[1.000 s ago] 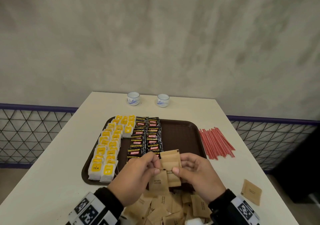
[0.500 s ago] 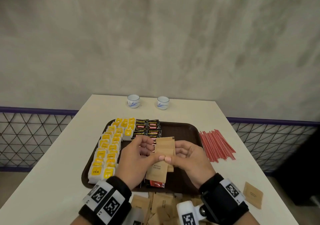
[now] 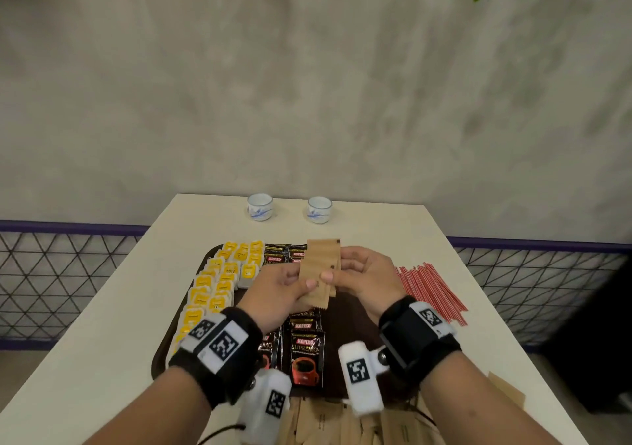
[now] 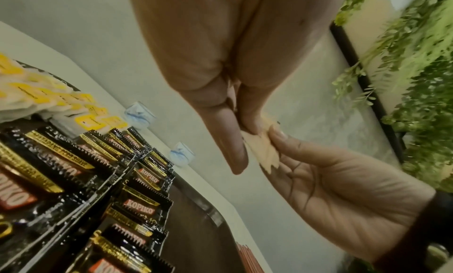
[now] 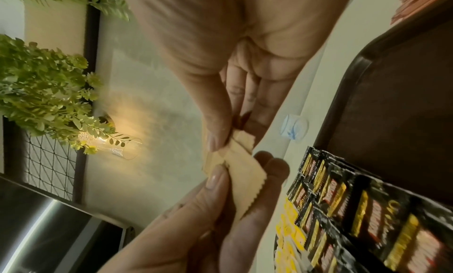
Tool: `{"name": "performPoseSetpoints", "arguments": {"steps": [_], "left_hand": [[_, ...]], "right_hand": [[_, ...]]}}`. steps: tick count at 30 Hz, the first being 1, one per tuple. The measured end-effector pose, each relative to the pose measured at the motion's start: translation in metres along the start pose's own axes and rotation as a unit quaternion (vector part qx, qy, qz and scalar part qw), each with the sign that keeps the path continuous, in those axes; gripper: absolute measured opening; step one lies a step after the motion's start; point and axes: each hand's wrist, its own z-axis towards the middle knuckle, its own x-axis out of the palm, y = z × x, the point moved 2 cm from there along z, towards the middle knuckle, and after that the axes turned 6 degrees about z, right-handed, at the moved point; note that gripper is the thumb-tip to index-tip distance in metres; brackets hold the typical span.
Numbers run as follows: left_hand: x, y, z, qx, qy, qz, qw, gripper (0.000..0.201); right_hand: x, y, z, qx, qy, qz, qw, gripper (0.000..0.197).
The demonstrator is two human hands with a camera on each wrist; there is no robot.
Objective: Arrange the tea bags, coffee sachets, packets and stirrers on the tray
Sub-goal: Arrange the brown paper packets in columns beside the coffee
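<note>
Both hands hold a small stack of brown paper packets (image 3: 319, 265) above the brown tray (image 3: 354, 318), near its far middle. My left hand (image 3: 294, 283) pinches the stack's lower left edge and my right hand (image 3: 344, 272) pinches its right side. In the left wrist view the left hand (image 4: 242, 147) grips the packets (image 4: 263, 155). The right wrist view shows the right hand (image 5: 231, 136) on the packets (image 5: 245, 172). Yellow tea bags (image 3: 219, 283) fill the tray's left columns. Black coffee sachets (image 3: 306, 352) lie beside them. Red stirrers (image 3: 431, 290) rest on the table, right of the tray.
Several loose brown packets (image 3: 342, 424) lie on the table at the near edge, and one more (image 3: 506, 390) lies at the near right. Two small cups (image 3: 260, 206) (image 3: 319, 209) stand at the far edge. A wire fence flanks the table.
Both hands have carried the brown packets from the tray's near edge forward and up over its middle. The near coffee sachets have come into sight behind the wrists.
</note>
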Motion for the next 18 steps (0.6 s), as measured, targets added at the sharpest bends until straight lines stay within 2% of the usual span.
{"name": "performPoseSetpoints", "arguments": {"steps": [4,7,10,18], "left_hand": [[-0.003,-0.001,0.014,-0.005,-0.035,-0.050,0.998,0.024],[-0.003,0.001,0.020,-0.011,-0.052,-0.073,0.996,0.022],[-0.003,0.004,0.023,-0.017,-0.048,-0.086,0.995,0.020],[0.001,0.013,0.024,-0.031,-0.036,-0.048,0.998,0.022]], "right_hand": [[0.000,0.007,0.014,0.001,0.017,-0.008,1.000,0.037],[-0.001,0.007,0.016,0.014,0.018,0.030,0.999,0.034],[-0.005,0.002,0.015,0.034,0.016,0.064,0.997,0.029],[-0.013,-0.011,0.011,0.038,0.007,0.043,0.998,0.023]]}}
